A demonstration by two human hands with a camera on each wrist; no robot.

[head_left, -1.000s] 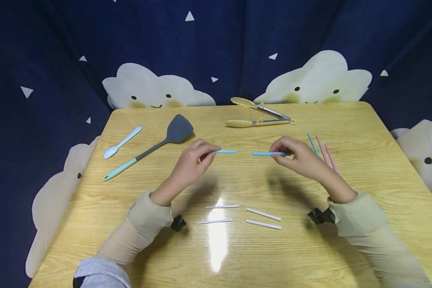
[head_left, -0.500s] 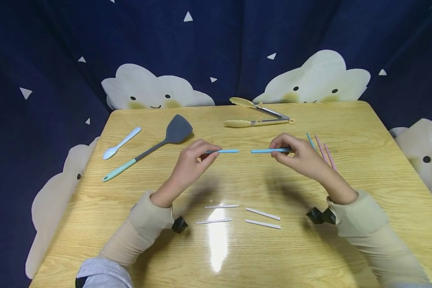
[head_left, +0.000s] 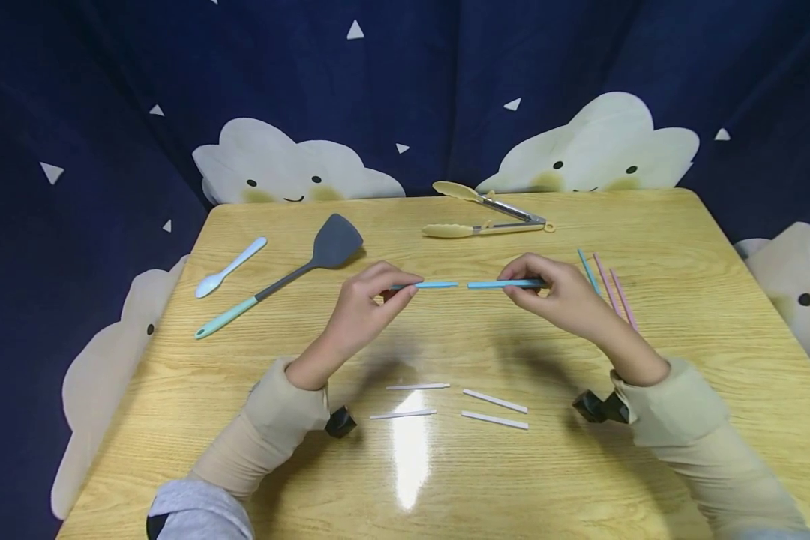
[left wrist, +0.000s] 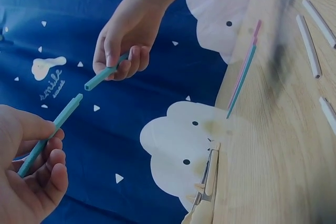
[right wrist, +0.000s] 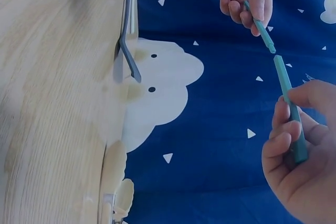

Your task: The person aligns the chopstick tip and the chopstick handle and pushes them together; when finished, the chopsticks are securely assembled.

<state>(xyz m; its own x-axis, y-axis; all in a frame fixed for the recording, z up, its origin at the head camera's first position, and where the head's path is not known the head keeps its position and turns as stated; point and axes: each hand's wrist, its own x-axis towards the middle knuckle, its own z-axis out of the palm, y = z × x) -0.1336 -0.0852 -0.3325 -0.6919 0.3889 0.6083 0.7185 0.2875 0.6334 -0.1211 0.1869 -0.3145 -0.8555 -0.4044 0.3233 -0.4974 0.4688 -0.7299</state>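
My left hand (head_left: 364, 311) pinches a blue plastic stick (head_left: 440, 284) between thumb and fingers. Its free end narrows to a small tip, plain in the left wrist view. Opposite, my right hand (head_left: 556, 294) grips a second blue stick (head_left: 484, 285), whose square end looks hollow in the left wrist view. Both sticks are held above the table, nearly in line, with the narrow tip facing the square end across a small gap. The right wrist view shows the rear of the right stick (right wrist: 300, 150) lying along the curled fingers.
Two white sticks with narrow tips (head_left: 403, 414) lie near a plain white pair (head_left: 494, 419) on the wooden table (head_left: 445, 487). Right of them are a teal stick (head_left: 588, 270) and two pink ones (head_left: 605, 281). Tongs (head_left: 506, 229), a spatula (head_left: 334, 244) and a spoon (head_left: 229, 268) lie farther back.
The two blue sticks have come closer end to end: the left hand has shifted slightly right, the right hand slightly left. Things lying on the table have stayed put.
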